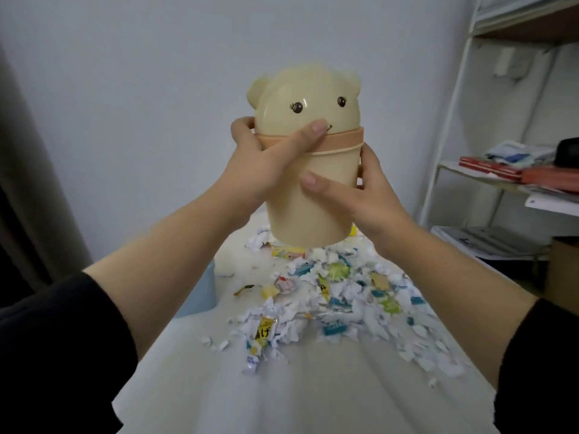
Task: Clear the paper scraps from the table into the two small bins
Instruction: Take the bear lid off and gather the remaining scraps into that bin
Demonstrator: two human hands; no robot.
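Observation:
I hold a small cream bin (308,211) with a bear-head lid (300,101) up in the air above the table. My left hand (266,161) grips it at the orange collar, thumb across the lid's lower front. My right hand (354,189) grips the bin's body from the right, thumb on its front. Below it, a heap of torn white paper scraps (341,305) mixed with yellow, blue and green wrappers lies spread over the white table (282,396). A pale blue bin (200,289) shows partly at the table's left edge, behind my left forearm.
A white metal shelf rack (451,126) stands at the right with red books (492,167), papers and a dark object on its shelves. A cardboard box (564,270) sits low at the right. A dark curtain (18,170) hangs at the left.

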